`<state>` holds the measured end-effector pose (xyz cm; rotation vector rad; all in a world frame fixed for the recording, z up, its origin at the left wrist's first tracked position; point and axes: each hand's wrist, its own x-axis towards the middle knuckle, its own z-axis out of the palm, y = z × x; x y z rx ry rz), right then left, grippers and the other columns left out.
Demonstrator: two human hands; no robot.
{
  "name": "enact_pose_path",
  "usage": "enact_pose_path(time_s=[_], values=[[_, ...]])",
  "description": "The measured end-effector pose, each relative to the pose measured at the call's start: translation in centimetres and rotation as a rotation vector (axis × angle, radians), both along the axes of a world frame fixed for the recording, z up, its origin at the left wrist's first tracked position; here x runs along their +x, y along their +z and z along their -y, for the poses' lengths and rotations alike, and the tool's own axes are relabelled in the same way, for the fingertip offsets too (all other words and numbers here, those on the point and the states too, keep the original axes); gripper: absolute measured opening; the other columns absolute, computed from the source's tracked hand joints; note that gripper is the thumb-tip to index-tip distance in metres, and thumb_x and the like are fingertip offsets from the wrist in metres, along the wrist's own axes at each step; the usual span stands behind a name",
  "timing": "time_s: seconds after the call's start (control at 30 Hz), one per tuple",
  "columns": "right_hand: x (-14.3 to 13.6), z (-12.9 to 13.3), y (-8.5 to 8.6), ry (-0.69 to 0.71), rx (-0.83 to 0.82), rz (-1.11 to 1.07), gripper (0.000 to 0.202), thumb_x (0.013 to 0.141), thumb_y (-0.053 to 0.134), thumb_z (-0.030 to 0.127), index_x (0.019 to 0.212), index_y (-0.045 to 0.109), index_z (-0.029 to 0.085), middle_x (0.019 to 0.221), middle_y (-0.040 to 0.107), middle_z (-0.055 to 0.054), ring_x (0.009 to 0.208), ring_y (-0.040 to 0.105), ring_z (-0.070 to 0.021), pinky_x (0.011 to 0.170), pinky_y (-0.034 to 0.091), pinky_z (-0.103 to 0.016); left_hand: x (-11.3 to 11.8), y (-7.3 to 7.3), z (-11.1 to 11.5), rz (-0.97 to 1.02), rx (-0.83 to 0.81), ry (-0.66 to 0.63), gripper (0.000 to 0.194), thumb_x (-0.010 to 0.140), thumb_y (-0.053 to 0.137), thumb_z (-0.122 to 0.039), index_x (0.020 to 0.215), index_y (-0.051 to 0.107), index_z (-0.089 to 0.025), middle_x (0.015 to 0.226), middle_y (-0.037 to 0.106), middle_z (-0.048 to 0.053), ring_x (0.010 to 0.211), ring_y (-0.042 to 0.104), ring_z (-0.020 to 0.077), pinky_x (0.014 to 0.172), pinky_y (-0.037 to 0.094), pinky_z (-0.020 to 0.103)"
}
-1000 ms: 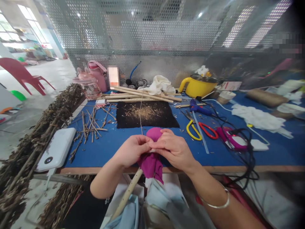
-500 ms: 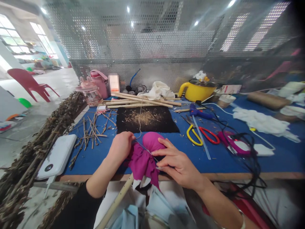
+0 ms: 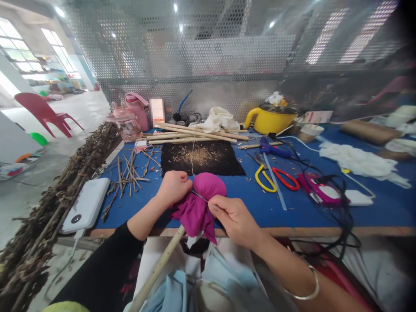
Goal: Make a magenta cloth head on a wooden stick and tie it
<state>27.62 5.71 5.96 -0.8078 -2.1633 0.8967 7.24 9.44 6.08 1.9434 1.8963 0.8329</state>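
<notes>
A round bundle of purple cloth sits at the table's front edge, its gathered skirt hanging below. Beneath it a pale wooden stick with small holes slants down toward my lap. Across the neck of the bundle runs a string, taut between my two fists. My left hand is closed on the string at the bundle's left side. On the right, my right hand grips the string's other end, thumb pressed on the fingers. A beige length of string trails back over a black cloth.
Scissors, a blue glue gun and a purple device with black cables lie to the right. Dry twigs and a white power bank are at the left. Wooden sticks and a yellow pot stand farther back.
My right hand's spread fingers have closed into a fist on the string. The string is now tight across the bundle's neck. My left hand has moved slightly up and right.
</notes>
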Motion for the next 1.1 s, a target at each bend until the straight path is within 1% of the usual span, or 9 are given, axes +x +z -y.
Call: enact_pose_path(time_s=[0.3, 0.47, 0.6, 0.67, 0.77, 0.87, 0.93, 1.03, 1.1], values=[[-0.6, -0.4, -1.0, -0.12, -0.053, -0.011, 0.03, 0.095, 0.042, 0.029, 0.068, 0.049, 0.018, 0.058, 0.04, 0.005, 0.055, 0.037, -0.0083, 0.054, 0.031, -0.021, -0.6, -0.4, -0.5, -0.156, 0.076, -0.017, 0.026, 0.069, 0.047, -0.019, 0.048, 0.032, -0.02, 0.052, 0.039, -0.001, 0.054, 0.032, 0.0129, 0.058, 0.024, 0.028], [-0.9, -0.3, 0.0, -0.133, 0.038, 0.048, 0.031, 0.095, 0.042, 0.028, 0.067, 0.052, 0.019, 0.058, 0.048, 0.004, 0.057, 0.044, -0.0105, 0.055, 0.034, -0.023, -1.0, -0.6, -0.4, -0.121, 0.059, 0.035, 0.028, 0.071, 0.047, -0.02, 0.048, 0.032, -0.02, 0.049, 0.036, -0.003, 0.05, 0.031, 0.0118, 0.054, 0.022, 0.027], [-1.2, -0.5, 1.3, 0.096, 0.33, 0.043, 0.024, 0.093, 0.045, 0.021, 0.074, 0.059, 0.019, 0.076, 0.067, -0.003, 0.087, 0.059, -0.0173, 0.078, 0.039, -0.03, -1.2, -0.7, -0.2, -0.081, 0.053, 0.069, 0.028, 0.071, 0.048, -0.02, 0.048, 0.033, -0.019, 0.049, 0.034, -0.004, 0.049, 0.03, 0.0112, 0.054, 0.021, 0.026], [-1.2, -0.7, 1.7, 0.195, 0.378, 0.046, 0.026, 0.093, 0.043, 0.02, 0.072, 0.058, 0.018, 0.074, 0.066, -0.004, 0.082, 0.06, -0.0164, 0.077, 0.039, -0.03, -1.1, -0.9, -0.1, -0.063, 0.056, 0.049, 0.026, 0.07, 0.05, -0.018, 0.048, 0.035, -0.019, 0.051, 0.035, -0.003, 0.051, 0.028, 0.0111, 0.055, 0.02, 0.027], [-0.8, -1.0, 1.8, 0.18, 0.372, 0.088, 0.031, 0.094, 0.041, 0.021, 0.067, 0.056, 0.017, 0.067, 0.063, -0.003, 0.069, 0.056, -0.0142, 0.069, 0.038, -0.029, -1.0, -0.8, 0.2, -0.007, 0.065, 0.039, 0.024, 0.067, 0.052, -0.016, 0.048, 0.036, -0.018, 0.053, 0.034, -0.004, 0.052, 0.026, 0.0108, 0.055, 0.018, 0.027], [-0.3, -1.2, 1.6, 0.121, 0.346, 0.17, 0.03, 0.094, 0.043, 0.022, 0.068, 0.057, 0.017, 0.068, 0.064, -0.003, 0.068, 0.055, -0.0138, 0.069, 0.037, -0.029, -0.9, -0.4, 0.7, 0.103, 0.067, 0.069, 0.031, 0.072, 0.051, -0.022, 0.049, 0.031, -0.019, 0.051, 0.032, -0.005, 0.051, 0.027, 0.0099, 0.053, 0.021, 0.025], [0.1, -1.3, 1.3, 0.052, 0.323, 0.209, 0.028, 0.093, 0.045, 0.021, 0.069, 0.058, 0.017, 0.067, 0.064, -0.002, 0.066, 0.054, -0.0138, 0.067, 0.037, -0.028, -0.8, 0.1, 1.2, 0.263, 0.073, 0.024, 0.039, 0.078, 0.05, -0.031, 0.052, 0.024, -0.02, 0.056, 0.043, -0.003, 0.052, 0.034, 0.0087, 0.053, 0.028, 0.023], [0.4, -1.7, 0.8, -0.028, 0.29, 0.203, 0.025, 0.091, 0.047, 0.02, 0.071, 0.06, 0.017, 0.067, 0.063, -0.003, 0.066, 0.053, -0.0145, 0.066, 0.038, -0.027, 0.0, 0.6, 2.2, 0.713, 0.015, -0.214, 0.047, 0.083, 0.05, -0.043, 0.054, 0.021, -0.02, 0.069, 0.056, 0.0, 0.052, 0.039, 0.007, 0.051, 0.032, 0.022], [0.5, -2.0, 0.4, -0.057, 0.244, 0.18, 0.024, 0.091, 0.047, 0.02, 0.072, 0.061, 0.017, 0.069, 0.063, -0.003, 0.068, 0.054, -0.0149, 0.066, 0.039, -0.026, 0.6, 0.6, 2.5, 0.863, -0.081, -0.347, 0.048, 0.083, 0.05, -0.048, 0.053, 0.023, -0.021, 0.055, 0.045, -0.004, 0.046, 0.032, 0.0067, 0.046, 0.026, 0.022]])
